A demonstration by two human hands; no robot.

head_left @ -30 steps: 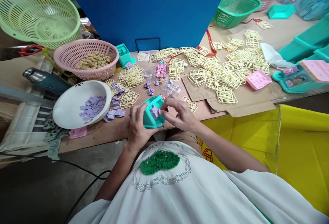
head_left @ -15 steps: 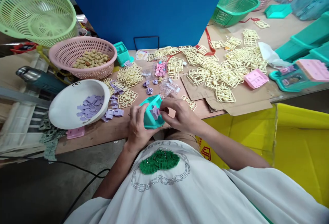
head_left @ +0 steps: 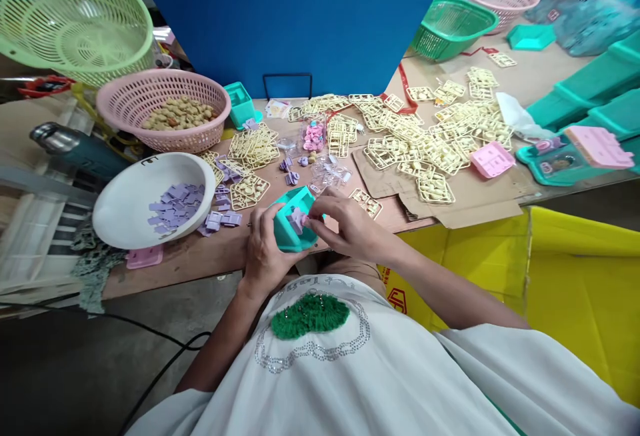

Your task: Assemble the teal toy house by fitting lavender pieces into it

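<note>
In front of my body, at the table's near edge, my left hand [head_left: 263, 239] is wrapped round a teal plastic box-shaped toy part [head_left: 287, 231], its open side tilted up. A small purple plastic piece [head_left: 297, 220] sits at the box's wall. My right hand [head_left: 345, 223] pinches a small pink piece [head_left: 305, 221] against that purple piece; the fingers partly cover it. Just left of my left hand lie several loose purple pieces [head_left: 220, 220]. Beyond the hands are clear plastic bits [head_left: 330, 173] and a clear bag of pink pieces [head_left: 314, 135].
A white bowl [head_left: 115, 213] of purple pieces and a pink basket [head_left: 113, 106] of beige pieces stand at left. Cream part frames [head_left: 395, 149] cover the middle and right, near a pink tray [head_left: 493, 159]. Teal boxes [head_left: 575, 89] lie far right. A blue panel [head_left: 295, 23] rises behind.
Both hands keep hold of the teal box and the pink piece, with only a slight shift. The camera view has turned a little. A person's hand now shows at the upper right.
</note>
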